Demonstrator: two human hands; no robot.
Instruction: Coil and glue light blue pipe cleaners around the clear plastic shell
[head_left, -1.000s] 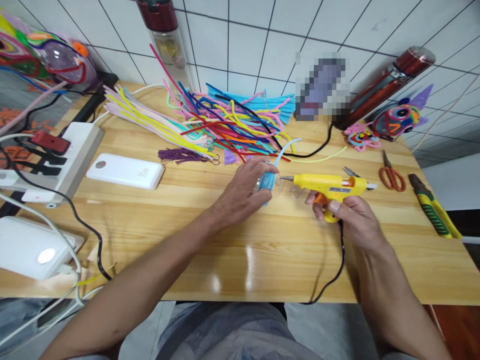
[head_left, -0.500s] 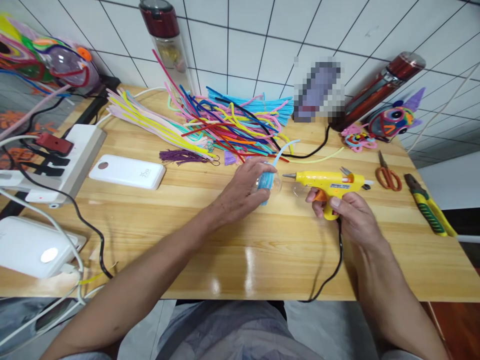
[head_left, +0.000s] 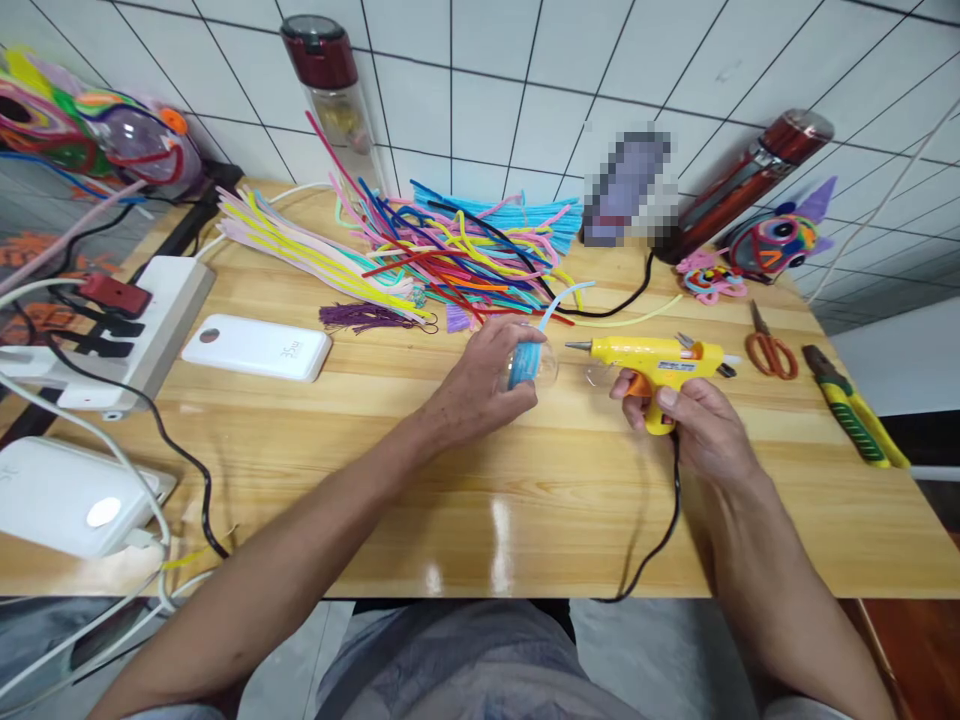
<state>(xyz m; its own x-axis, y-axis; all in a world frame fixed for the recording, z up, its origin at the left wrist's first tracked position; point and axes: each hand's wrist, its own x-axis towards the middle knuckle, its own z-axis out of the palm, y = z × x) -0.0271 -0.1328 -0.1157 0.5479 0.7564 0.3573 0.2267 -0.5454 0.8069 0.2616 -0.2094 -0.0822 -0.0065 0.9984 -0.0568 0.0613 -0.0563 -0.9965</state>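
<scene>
One glue gun (head_left: 660, 355) in right hand (head_left: 694, 420); one clear ball (head_left: 544, 366) in left hand (head_left: 480, 388)

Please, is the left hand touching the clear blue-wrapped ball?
Touching: in the head view the left hand clasps the clear blue-wrapped ball, fingers around it.

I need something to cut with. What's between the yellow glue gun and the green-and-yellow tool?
Orange-handled scissors lie on the table between the glue gun and the green-and-yellow tool, as the head view shows.
</scene>
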